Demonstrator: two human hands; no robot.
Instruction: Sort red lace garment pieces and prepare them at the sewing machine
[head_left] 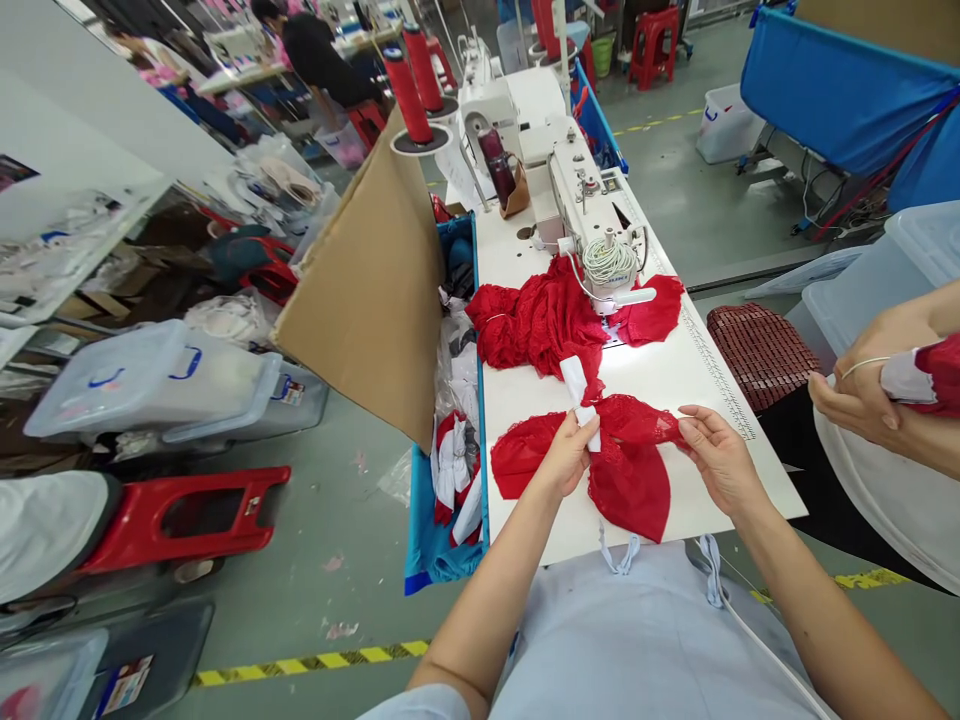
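Observation:
A red lace garment (634, 490) lies spread over the near part of the white sewing table (517, 400). A white fabric strip (574, 378) crosses its middle. My left hand (566, 458) is closed, thumb and fingers gripping the garment at its centre together with the white strip. To the right, my right hand (716, 460) pinches the lace tip of one panel and holds it stretched sideways. Beyond both hands, a bunched heap of red lace fabric (536, 315) rests beside the sewing machine (589, 190), and another red piece (651, 312) lies by the machine's needle end.
A blue cloth bin (442, 565) with red and white pieces hangs along the table's left edge, beside a cardboard panel (367, 290). At right, another person's hands (874, 365) hold red and white fabric near a woven seat (761, 355). Red thread cones (409, 100) stand at the back.

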